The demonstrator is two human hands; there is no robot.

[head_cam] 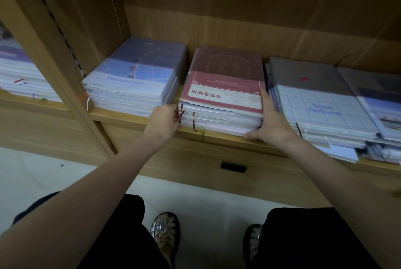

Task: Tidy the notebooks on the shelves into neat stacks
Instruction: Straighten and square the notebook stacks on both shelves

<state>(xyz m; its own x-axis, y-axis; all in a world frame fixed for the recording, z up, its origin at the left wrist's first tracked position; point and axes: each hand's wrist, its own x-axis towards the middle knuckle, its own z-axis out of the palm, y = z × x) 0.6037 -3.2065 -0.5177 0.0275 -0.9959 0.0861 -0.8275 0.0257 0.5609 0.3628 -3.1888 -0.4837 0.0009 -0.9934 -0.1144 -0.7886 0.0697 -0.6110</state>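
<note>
Red-covered notebooks make up the middle stack [223, 97], and that stack is my landmark. It sits at the front edge of the wooden shelf [217, 136], with thin ribbon bookmarks [193, 123] hanging from its near face over the shelf lip. My left hand [163, 122] is at the stack's near left corner, fingers curled in against the edges of the notebooks; whether they truly pinch the pages or only press on them I cannot tell. My right hand [270, 123] lies flat against the stack's right side, fingers straight and pointing toward the back of the shelf, thumb stretched along the bottom front edge. So that hand is open and pressing, not clasping.

Left of the red stack, just beside it with a narrow gap, stands a stack with a pale blue cover [138, 77], fairly square. Right of the red stack, touching my right hand's fingers, is a stack topped by a grey and grid-patterned cover [319, 99]; its lower notebooks stick out unevenly toward me. Further right of that lies another pile [382, 103], overlapping and untidy. Far left of the red stack, past the wooden upright [65, 69], one more stack [19, 73] sits in the neighbouring bay.

Below the red stack I see my black clothing and woven sandals [166, 234] on the pale floor.
</note>
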